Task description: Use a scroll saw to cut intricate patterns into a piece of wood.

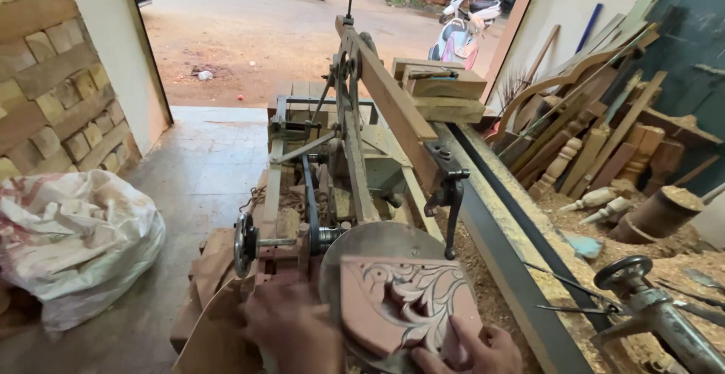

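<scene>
As both hands point(377, 336) grip: one carved panel point(404, 310).

Taking the round metal disc point(377, 242) as the landmark: its lower face is covered by the carved wooden block point(404, 310), which the right hand point(472, 351) grips from below and the left hand point(291, 329) flanks on the left; just above the disc a black clamp point(447, 189) hangs down, and a long wooden beam point(393, 102) slants up behind it, closing the top; left of the disc a small handwheel point(245, 244) and shaft jut out; right of it runs a sawdust-covered rail point(513, 245); farther left, bare concrete floor point(200, 170) lies open up to a white sack point(75, 242).
</scene>
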